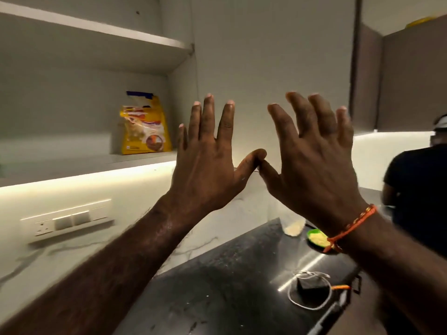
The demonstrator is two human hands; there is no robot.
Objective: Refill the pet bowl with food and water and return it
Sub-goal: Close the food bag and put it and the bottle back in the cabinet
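Both hands, left hand (pixel 205 163) & right hand (pixel 314 165), are raised w/ fingers spread, nothing held, thumb tips touching. Yellow food bag (pixel 145 126) is stood upright on open cupboard shelf (pixel 72 165). Green bowl (pixel 316 239) is seen on dark bench (pixel 217 286), near back wall.

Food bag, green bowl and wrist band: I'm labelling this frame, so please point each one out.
Food bag (pixel 145 126): head view, middle of its yellow front.
Green bowl (pixel 314 234): head view, green rim at its left.
Wrist band (pixel 352 224): head view, orange cord across the right wrist.
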